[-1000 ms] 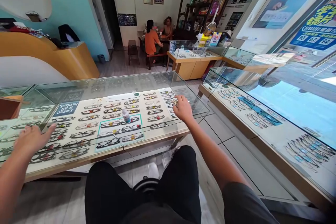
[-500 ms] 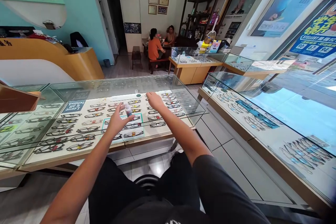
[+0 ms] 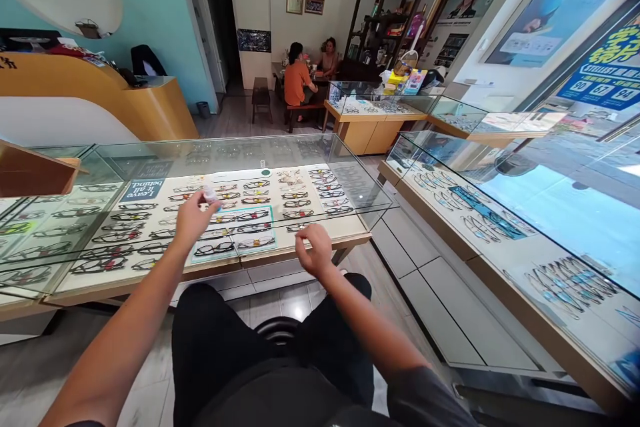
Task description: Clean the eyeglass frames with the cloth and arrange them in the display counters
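Observation:
My left hand [image 3: 193,219] is closed around a small white bottle [image 3: 210,194], held above the glass top of a display case. The bottle is tilted, and the fingers hide part of it. Closer to me, at the front edge of the case [image 3: 300,248], my right hand [image 3: 315,251] is curled with thumb and fingers drawn together. Whatever may be in it is hidden. Under the glass lie rows of eyeglasses [image 3: 256,242], some with coloured tags. A small clear piece [image 3: 263,164] appears beside a dark green disc [image 3: 265,173] toward the back of the case.
A second glass case [image 3: 470,259] with eyeglasses runs along my right. At the left edge juts a brown wooden object [image 3: 35,170]. Farther back, a person in orange [image 3: 297,83] and another person [image 3: 329,59] sit at a table. A curved counter [image 3: 155,103] stands back left.
My right hand has drawn back toward me, from over the glass to the front edge. My left hand has shifted slightly left and up with the bottle, now more tilted.

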The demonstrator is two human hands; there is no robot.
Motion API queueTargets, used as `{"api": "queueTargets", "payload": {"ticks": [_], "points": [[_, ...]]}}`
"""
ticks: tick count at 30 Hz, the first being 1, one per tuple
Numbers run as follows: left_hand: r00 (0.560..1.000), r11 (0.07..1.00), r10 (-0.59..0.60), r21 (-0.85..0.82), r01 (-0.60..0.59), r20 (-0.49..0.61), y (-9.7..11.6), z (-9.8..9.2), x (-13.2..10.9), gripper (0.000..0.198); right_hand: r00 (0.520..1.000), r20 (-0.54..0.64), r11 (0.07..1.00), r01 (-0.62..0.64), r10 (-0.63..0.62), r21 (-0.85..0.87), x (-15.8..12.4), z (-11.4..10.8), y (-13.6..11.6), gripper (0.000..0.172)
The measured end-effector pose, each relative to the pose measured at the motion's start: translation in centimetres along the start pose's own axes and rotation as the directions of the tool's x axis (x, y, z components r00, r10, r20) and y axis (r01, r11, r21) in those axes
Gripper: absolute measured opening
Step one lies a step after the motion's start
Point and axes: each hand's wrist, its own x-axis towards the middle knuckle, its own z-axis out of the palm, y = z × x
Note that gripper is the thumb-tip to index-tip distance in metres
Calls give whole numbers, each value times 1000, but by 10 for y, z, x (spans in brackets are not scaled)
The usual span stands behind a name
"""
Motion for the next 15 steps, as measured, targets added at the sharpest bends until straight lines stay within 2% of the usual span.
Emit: {"api": "queueTargets", "payload": {"ticks": [1,3,5,7,9,11,13,15], "points": [[1000,999,-10,45,12,-29,-10,-13,4,44,985,12,973,-170,171,158,-21,7,13,19],[997,996,-40,82,46,-67,-30,-37,13,48,947,42,916,-318,317,246,-52,19,39,26],[993,992,-87,82,94,-85,-49,-57,21,50,890,67,837,-448,451,314,-67,26,64,37],[984,988,-135,62,143,-117,-64,-71,26,48,813,92,732,-561,574,387,-69,26,88,47],[973,983,-173,26,179,-154,-74,-77,29,47,741,114,629,-631,661,455,-64,23,108,53],[965,980,-198,-10,199,-174,-79,-78,30,45,690,126,553,-664,713,504,-55,19,123,55],[962,977,-213,-33,210,-173,-80,-77,29,44,658,125,509,-676,742,533,-45,18,133,56],[961,977,-214,-34,211,-173,-80,-76,29,43,648,113,498,-675,754,544,-35,20,139,56]]}}
